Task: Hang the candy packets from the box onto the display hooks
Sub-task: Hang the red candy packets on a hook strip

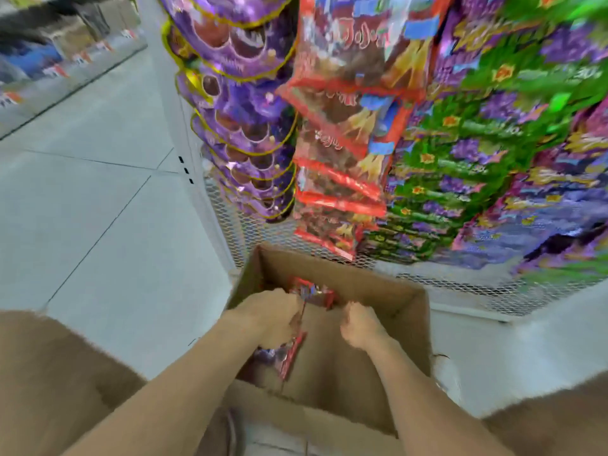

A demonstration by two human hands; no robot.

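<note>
Gripping packet (291, 355) in left hand (274, 315), inside box (362, 284).

left hand (274, 315): grips red candy packets (290, 355); right hand (360, 327): curled inside cardboard box (362, 281); rack packets (339, 126): hanging behind box

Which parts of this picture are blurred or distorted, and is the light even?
Head view: motion blur smears the hanging packets, worst at the upper right, so their print is unreadable. Head view: the left hand, the red packet it holds, the right hand and the box have soft edges but are recognisable. Head view: light on the floor looks even, with no hard shadows.
</note>
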